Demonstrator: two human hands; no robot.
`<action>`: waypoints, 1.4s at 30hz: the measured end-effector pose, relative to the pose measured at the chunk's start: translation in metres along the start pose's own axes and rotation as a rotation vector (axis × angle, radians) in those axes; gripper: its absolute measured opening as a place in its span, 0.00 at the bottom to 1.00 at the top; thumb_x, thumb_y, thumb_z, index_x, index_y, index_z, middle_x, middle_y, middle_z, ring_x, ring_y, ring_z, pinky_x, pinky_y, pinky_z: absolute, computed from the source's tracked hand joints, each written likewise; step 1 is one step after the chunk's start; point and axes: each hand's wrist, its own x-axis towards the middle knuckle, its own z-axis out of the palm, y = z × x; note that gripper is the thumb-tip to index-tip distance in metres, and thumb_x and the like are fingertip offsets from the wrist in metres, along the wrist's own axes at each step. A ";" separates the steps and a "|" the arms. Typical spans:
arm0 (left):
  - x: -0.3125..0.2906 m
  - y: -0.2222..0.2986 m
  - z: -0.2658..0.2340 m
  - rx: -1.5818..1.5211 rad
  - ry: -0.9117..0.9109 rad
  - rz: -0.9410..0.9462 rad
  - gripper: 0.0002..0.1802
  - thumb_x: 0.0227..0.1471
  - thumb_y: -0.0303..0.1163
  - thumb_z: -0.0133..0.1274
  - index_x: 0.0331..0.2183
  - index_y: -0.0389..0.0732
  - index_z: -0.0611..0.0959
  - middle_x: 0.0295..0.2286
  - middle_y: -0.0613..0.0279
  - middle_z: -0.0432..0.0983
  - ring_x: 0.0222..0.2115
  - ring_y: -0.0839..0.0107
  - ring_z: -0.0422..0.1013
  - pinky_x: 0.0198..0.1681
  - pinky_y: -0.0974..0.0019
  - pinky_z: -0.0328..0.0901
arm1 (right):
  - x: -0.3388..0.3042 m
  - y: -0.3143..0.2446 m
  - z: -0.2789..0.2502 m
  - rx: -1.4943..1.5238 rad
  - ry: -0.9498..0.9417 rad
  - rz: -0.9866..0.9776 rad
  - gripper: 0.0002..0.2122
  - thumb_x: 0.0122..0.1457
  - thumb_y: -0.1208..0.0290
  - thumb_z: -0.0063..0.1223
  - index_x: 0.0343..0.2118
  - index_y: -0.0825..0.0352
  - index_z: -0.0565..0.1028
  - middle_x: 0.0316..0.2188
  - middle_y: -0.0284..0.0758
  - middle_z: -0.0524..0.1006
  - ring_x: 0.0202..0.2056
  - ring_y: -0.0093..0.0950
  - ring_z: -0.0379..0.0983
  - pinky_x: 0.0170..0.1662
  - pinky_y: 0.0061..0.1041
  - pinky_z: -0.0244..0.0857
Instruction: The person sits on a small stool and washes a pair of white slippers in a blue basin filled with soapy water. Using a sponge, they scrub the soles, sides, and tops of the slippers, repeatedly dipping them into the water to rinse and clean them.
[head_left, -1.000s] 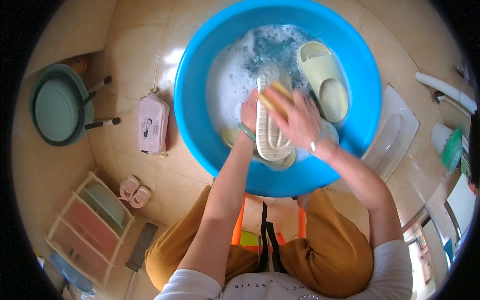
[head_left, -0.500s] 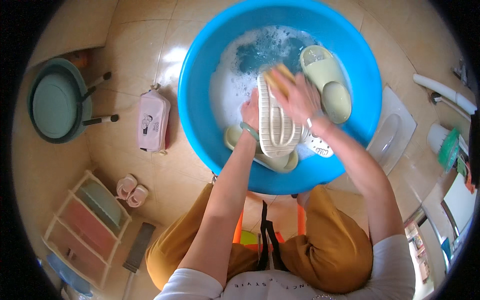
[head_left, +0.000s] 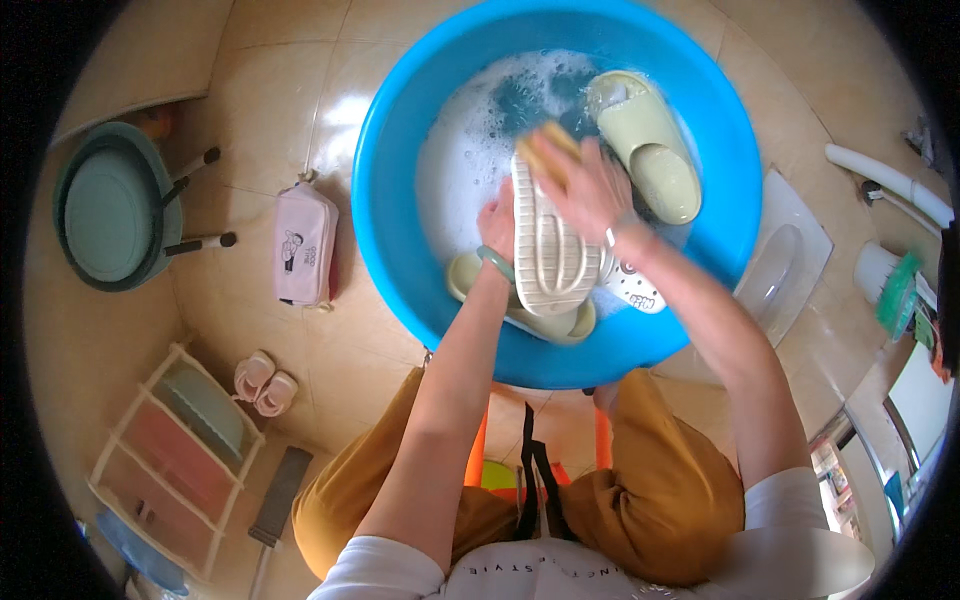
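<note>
Far left, on the tiled floor point(head_left: 270, 90): a green stool point(head_left: 110, 215) pushed clear of the work. Nearer, a pastel shelf rack point(head_left: 165, 460) and a pair of small pink shoes point(head_left: 264, 382), set well back from the splashing. A pink pouch point(head_left: 304, 243) just beside the blue basin point(head_left: 395, 200), within reach yet out of the water.

In the basin, foamy water, with a pale green slipper point(head_left: 520, 310) lying half under the one in hand. Left hand point(head_left: 497, 225) against the left edge of the cream slipper point(head_left: 550, 245), fingers curled around its rim to steady it sole-up above the suds. Right hand point(head_left: 590, 190) at the far end of that sole, fingers clamped on a yellow sponge point(head_left: 553, 150), pressed flat onto the ribbed tread. Farther right, a second green slipper point(head_left: 645, 140) afloat in the suds, and a white patterned shoe point(head_left: 632, 290) partly hidden under the right wrist.

Far right, a clear lid point(head_left: 775, 275) on a white board, beyond the basin.
</note>
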 end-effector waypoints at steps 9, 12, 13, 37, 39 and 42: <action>0.003 -0.038 -0.033 0.629 -0.048 0.237 0.23 0.58 0.45 0.47 0.53 0.49 0.73 0.44 0.62 0.79 0.44 0.61 0.74 0.48 0.55 0.62 | -0.026 -0.011 0.011 -0.024 0.072 -0.229 0.23 0.60 0.55 0.52 0.60 0.46 0.70 0.38 0.42 0.69 0.38 0.43 0.71 0.38 0.43 0.64; -0.006 -0.009 0.001 0.871 -0.087 0.285 0.24 0.59 0.45 0.45 0.55 0.48 0.72 0.46 0.60 0.77 0.47 0.61 0.73 0.50 0.54 0.61 | 0.040 0.014 0.016 -0.100 0.146 -0.066 0.23 0.61 0.53 0.51 0.59 0.48 0.70 0.36 0.44 0.70 0.38 0.44 0.71 0.38 0.46 0.65; -0.006 -0.007 0.001 0.960 -0.064 0.340 0.24 0.60 0.44 0.44 0.55 0.48 0.72 0.46 0.60 0.77 0.47 0.62 0.73 0.51 0.55 0.61 | 0.047 0.015 0.017 -0.098 0.157 -0.034 0.23 0.61 0.53 0.51 0.59 0.48 0.70 0.35 0.44 0.70 0.37 0.45 0.71 0.38 0.47 0.65; -0.012 -0.002 -0.003 -0.304 0.206 -0.124 0.20 0.62 0.40 0.51 0.36 0.30 0.82 0.32 0.57 0.81 0.28 0.70 0.75 0.33 0.65 0.69 | -0.097 -0.024 -0.007 0.017 -0.006 -0.228 0.24 0.59 0.55 0.56 0.60 0.44 0.70 0.36 0.39 0.66 0.35 0.40 0.70 0.39 0.42 0.67; -0.006 -0.004 -0.015 -0.166 0.153 -0.120 0.21 0.63 0.41 0.50 0.40 0.30 0.81 0.33 0.59 0.80 0.30 0.69 0.74 0.36 0.64 0.67 | -0.091 -0.022 -0.002 0.030 0.021 -0.209 0.23 0.59 0.54 0.54 0.59 0.44 0.71 0.36 0.40 0.67 0.36 0.40 0.71 0.40 0.42 0.67; 0.010 0.012 -0.015 0.001 0.036 0.173 0.22 0.65 0.42 0.47 0.43 0.31 0.81 0.36 0.59 0.79 0.36 0.69 0.73 0.41 0.66 0.66 | -0.022 -0.012 0.007 -0.002 0.085 -0.103 0.21 0.61 0.52 0.52 0.57 0.45 0.72 0.36 0.42 0.68 0.38 0.42 0.72 0.38 0.41 0.67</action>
